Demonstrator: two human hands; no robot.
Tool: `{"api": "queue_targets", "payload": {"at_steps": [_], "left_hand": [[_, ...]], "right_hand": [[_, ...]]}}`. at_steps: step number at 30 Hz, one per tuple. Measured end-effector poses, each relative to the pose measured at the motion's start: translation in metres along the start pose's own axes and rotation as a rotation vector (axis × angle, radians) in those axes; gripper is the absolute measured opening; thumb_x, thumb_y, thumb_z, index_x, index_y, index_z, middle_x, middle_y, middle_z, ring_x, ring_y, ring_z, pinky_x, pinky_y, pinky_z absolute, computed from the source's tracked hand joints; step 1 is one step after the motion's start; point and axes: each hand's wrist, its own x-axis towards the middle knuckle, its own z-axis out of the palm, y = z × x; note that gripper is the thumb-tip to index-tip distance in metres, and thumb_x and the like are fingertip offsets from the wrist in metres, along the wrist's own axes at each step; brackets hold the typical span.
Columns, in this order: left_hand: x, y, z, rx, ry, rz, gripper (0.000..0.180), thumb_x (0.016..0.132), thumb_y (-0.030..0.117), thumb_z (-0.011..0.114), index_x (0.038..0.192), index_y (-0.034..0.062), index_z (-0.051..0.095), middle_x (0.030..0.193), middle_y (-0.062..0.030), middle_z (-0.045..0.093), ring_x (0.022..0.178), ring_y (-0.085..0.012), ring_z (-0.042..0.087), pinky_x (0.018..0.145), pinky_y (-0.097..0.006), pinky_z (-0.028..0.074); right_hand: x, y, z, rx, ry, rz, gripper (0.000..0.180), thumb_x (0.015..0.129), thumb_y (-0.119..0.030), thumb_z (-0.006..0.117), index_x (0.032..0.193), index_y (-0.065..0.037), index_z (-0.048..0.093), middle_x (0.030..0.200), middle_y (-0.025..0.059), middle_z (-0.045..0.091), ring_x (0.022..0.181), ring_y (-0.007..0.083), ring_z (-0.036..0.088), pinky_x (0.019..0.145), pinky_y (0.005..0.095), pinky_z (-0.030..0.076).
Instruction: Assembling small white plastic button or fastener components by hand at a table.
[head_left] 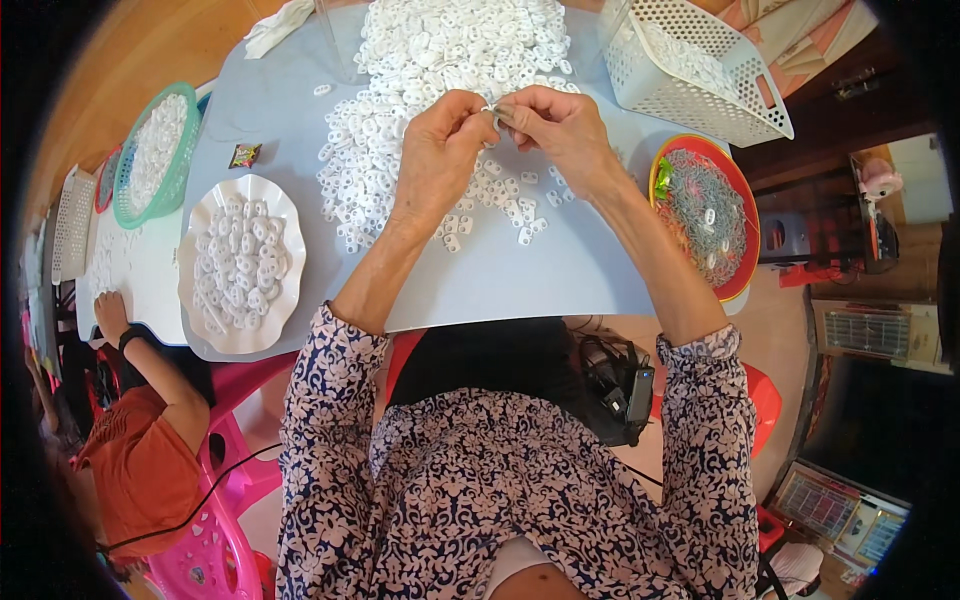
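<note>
Upper centre: left hand (445,140) and right hand (562,130), fingers pinching small white piece (489,108); best steady left, work right lightly.

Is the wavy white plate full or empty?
Pretty full: small white pieces are heaped over the middle of the wavy white plate, while its rim shows bare.

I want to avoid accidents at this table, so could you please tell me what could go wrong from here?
What looks like a small white piece, pinched where the left hand and right hand meet, might slip and get lost in the similar-looking pile. Also, the red bowl of thin grey bits stands near the edge of the table, beside the right forearm, so a bump could spill it.
</note>
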Motion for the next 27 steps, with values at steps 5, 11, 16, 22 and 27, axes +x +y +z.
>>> {"api": "queue_targets", "payload": {"at_steps": [5, 11, 16, 22, 27], "left_hand": [[0.000, 0.008, -0.001, 0.022, -0.027, -0.047, 0.017, 0.088, 0.010, 0.050, 0.092, -0.0014, 0.061, 0.075, -0.0054, 0.065, 0.067, -0.0092, 0.054, 0.064, -0.023, 0.046], [0.000, 0.014, -0.003, -0.025, -0.063, -0.099, 0.022, 0.091, 0.014, 0.048, 0.093, -0.0025, 0.061, 0.077, -0.0071, 0.065, 0.069, -0.0101, 0.054, 0.065, -0.024, 0.045], [0.010, 0.007, -0.014, -0.605, -0.368, -0.345, 0.026, 0.093, 0.018, 0.047, 0.088, -0.0041, 0.060, 0.073, -0.0096, 0.061, 0.068, -0.0172, 0.054, 0.068, -0.028, 0.045], [0.010, 0.008, -0.015, -0.651, -0.332, -0.291, 0.019, 0.091, 0.014, 0.052, 0.088, -0.0027, 0.060, 0.072, -0.0072, 0.058, 0.071, -0.0175, 0.054, 0.068, -0.029, 0.044], [0.006, 0.006, -0.007, -0.592, -0.167, -0.282, 0.014, 0.090, 0.011, 0.055, 0.090, -0.0018, 0.061, 0.078, -0.0066, 0.060, 0.072, -0.0142, 0.055, 0.068, -0.027, 0.044]], "right_hand": [[0.003, -0.003, -0.003, -0.134, 0.015, -0.147, 0.013, 0.085, -0.010, 0.064, 0.090, 0.001, 0.068, 0.072, 0.0003, 0.062, 0.064, 0.0050, 0.052, 0.058, 0.0196, 0.043], [0.000, -0.010, -0.001, -0.260, -0.018, -0.191, 0.015, 0.087, -0.007, 0.061, 0.098, 0.002, 0.065, 0.081, 0.0001, 0.063, 0.072, 0.0051, 0.054, 0.064, 0.0197, 0.044], [0.002, -0.009, -0.006, -0.188, -0.091, -0.294, 0.016, 0.088, -0.007, 0.060, 0.101, 0.001, 0.065, 0.086, 0.0003, 0.064, 0.076, 0.0061, 0.055, 0.065, 0.0200, 0.044], [-0.005, -0.016, -0.004, -0.093, -0.094, -0.301, 0.016, 0.087, -0.009, 0.063, 0.101, -0.001, 0.066, 0.083, 0.0012, 0.065, 0.074, 0.0070, 0.057, 0.065, 0.0204, 0.045], [-0.004, -0.005, -0.006, -0.062, -0.049, -0.252, 0.015, 0.089, -0.011, 0.062, 0.099, -0.001, 0.065, 0.079, -0.0003, 0.062, 0.070, 0.0056, 0.052, 0.061, 0.0200, 0.042]]}}
